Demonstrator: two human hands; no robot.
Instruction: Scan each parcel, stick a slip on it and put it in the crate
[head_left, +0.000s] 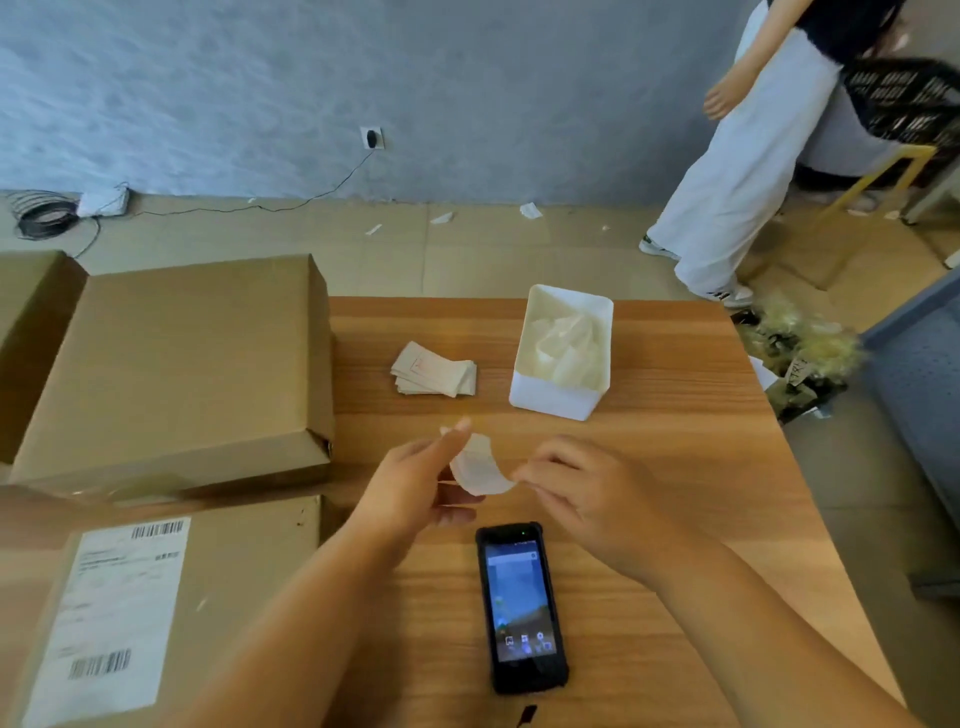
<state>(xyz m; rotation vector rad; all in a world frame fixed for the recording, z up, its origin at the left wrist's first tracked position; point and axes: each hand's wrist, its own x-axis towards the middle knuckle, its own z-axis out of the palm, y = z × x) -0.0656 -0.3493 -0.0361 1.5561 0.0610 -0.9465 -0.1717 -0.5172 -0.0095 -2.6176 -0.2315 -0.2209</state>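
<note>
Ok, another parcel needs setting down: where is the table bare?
Bare wood lies right of the phone, this side of the tub, out to the table edge. The left is crowded: a plain box and a labelled box.

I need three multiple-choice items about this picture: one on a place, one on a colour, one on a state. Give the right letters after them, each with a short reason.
1. Where on the table does the scanner lie?
A) on the near side, close to the person
B) at the far edge
C) hanging over the right edge

2. What colour is the tub?
A) blue
B) black
C) white

3. In what state is the slip?
A) lying flat
B) curled, pinched between the left hand and the right hand
C) crumpled into a ball

Answers:
1 A: it lies nearer to the person than both hands.
2 C: its walls are plain white.
3 B: fingers of each hand hold one end and it bends between them.
</note>
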